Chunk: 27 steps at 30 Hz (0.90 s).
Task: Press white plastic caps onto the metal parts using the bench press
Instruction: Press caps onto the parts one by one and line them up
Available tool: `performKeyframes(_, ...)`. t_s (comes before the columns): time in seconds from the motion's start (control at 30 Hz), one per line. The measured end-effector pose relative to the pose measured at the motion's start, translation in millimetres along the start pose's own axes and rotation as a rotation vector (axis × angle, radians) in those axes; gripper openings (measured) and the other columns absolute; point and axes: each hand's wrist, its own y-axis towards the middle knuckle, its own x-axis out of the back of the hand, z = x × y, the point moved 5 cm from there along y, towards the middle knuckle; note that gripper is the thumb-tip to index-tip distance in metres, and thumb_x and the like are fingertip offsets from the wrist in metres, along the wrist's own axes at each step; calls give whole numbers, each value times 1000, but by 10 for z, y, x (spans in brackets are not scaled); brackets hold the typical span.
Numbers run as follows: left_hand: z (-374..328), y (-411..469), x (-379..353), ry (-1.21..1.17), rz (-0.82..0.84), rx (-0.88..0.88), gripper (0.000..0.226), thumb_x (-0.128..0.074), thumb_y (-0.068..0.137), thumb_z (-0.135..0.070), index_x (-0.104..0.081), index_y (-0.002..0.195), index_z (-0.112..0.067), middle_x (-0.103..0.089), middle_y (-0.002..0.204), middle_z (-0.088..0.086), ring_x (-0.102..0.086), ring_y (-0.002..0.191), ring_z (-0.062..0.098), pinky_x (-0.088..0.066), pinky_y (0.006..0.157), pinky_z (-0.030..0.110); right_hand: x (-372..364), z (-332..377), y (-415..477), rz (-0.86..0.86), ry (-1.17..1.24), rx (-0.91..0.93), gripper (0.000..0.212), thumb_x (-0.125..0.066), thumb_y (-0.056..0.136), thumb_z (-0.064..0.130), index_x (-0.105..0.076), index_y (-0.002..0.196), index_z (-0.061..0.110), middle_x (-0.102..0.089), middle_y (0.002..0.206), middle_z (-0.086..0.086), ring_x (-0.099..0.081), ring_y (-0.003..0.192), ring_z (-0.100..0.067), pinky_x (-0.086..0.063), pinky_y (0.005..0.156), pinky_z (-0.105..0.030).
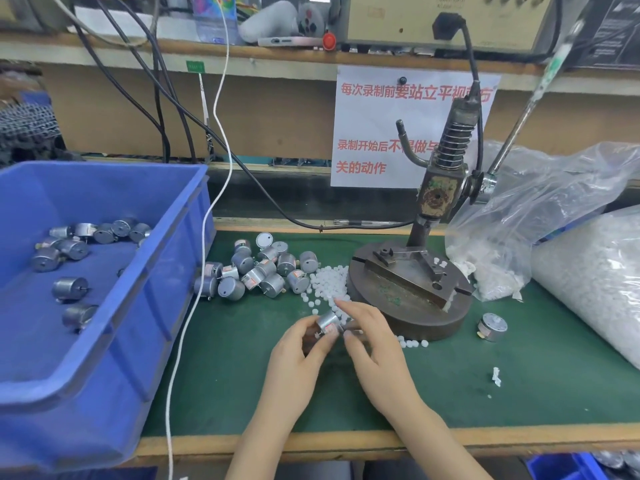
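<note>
Desk (pixel 225 382), green mat.

- One metal part (pixel 329 322) is held just above the mat. The round base of the bench press (pixel 427 202) stands close by at 2 o'clock from it.
- The part's body is enclosed by the left grip (pixel 299 348), with the fingers curled round it from 8 o'clock.
- The right grip (pixel 375 348) is closed on the part's 3 o'clock end, forefinger laid over the top and thumb underneath. Whether a cap is pinched there cannot be told.
- Loose white caps (pixel 329 282) are scattered on the mat at 12 o'clock from the hands, up against the press base. A few more are seen at 3 o'clock, beside the base rim.
- A heap of metal parts (pixel 259 270) is piled at 11 o'clock, just beside the caps.
- A blue bin (pixel 166 271) is set at 9 o'clock, with further metal parts lying in it.
- A lone part (pixel 491 327) is seen on the mat at 3 o'clock, beyond the press base.
- Clear bags (pixel 588 282) filled with white pieces are heaped at 2 o'clock, against the press.
- A printed sign (pixel 374 133) is fixed to the board behind the press.
</note>
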Motion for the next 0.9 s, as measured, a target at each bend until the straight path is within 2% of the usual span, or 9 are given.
performKeyframes(0.07, 3, 1, -9, 35, 0, -31, 27, -61, 87, -21, -59, 114, -16, -61, 103, -4, -57, 98, 13, -45, 90, 29, -45, 28, -5, 67, -84, 47, 60, -47, 79, -3, -48, 122, 39, -46, 123, 21, -45, 113, 6, -37, 93, -9)
performKeyframes(0.2, 13, 8, -20, 145, -33, -105, 30, -58, 89, -19, -57, 119, -18, -53, 97, -11, -49, 102, 14, -38, 88, 21, -105, -15, 10, 93, -125, 25, 48, -58, 82, -3, -55, 121, 26, -46, 114, 26, -48, 108, 8, -40, 93, -12)
performKeyframes(0.3, 22, 9, -20, 145, -32, -138, 37, -59, 89, -13, -54, 125, -19, -51, 101, -16, -49, 104, 13, -41, 92, 25, -85, -92, 21, 56, -95, -93, 42, -64, 84, 5, -49, 105, 38, -52, 102, 26, -54, 93, 15, -43, 83, -7)
performKeyframes(0.37, 17, 1, -15, 116, -30, -156, 41, -59, 88, -10, -52, 124, -28, -53, 103, -17, -50, 100, 5, -40, 87, 14, -79, -123, 24, 45, -70, -157, 45, -65, 83, 7, -43, 99, 42, -54, 98, 26, -56, 89, 14, -43, 79, -5)
performKeyframes(0.43, 10, -3, -13, 68, -21, -145, 44, -59, 88, -9, -49, 119, -38, -56, 104, -16, -50, 97, -4, -37, 81, 3, -75, -107, 18, 49, -112, -149, 45, -65, 83, 7, -44, 109, 38, -51, 103, 25, -57, 90, 6, -44, 81, -9)
performKeyframes(0.53, -17, -15, -29, 100, -17, -154, 38, -53, 92, -14, -47, 122, -37, -56, 104, -15, -45, 101, -11, -33, 83, 0, -43, -41, -2, 46, -258, -41, 42, -67, 83, 13, -53, 121, 23, -48, 107, 15, -50, 90, 2, -43, 84, -15)
performKeyframes(0.67, -21, -24, -30, 187, -54, -175, 31, -48, 94, -14, -50, 123, -25, -52, 93, -20, -45, 96, -1, -34, 89, 12, 295, 0, 83, -114, -332, -1, 36, -74, 77, 20, -59, 109, 19, -54, 100, 13, -49, 91, 2, -36, 80, -6)
performKeyframes(0.73, 0, -14, -54, 276, -38, -172, 29, -48, 94, -15, -53, 122, -21, -51, 92, -15, -45, 95, 7, -34, 94, 24, 572, -54, 228, -228, -347, -61, 35, -74, 77, 22, -61, 108, 18, -55, 97, 10, -51, 92, -6, -35, 77, -12)
performKeyframes(0.9, 12, 3, -91, 402, -5, -157, 22, -48, 94, -20, -62, 111, -21, -49, 100, -13, -46, 101, 11, -33, 95, 27, 1057, -310, 690, -306, -543, -190, 36, -69, 82, 28, -60, 112, 10, -55, 104, -3, -47, 102, -22, -33, 85, -27)
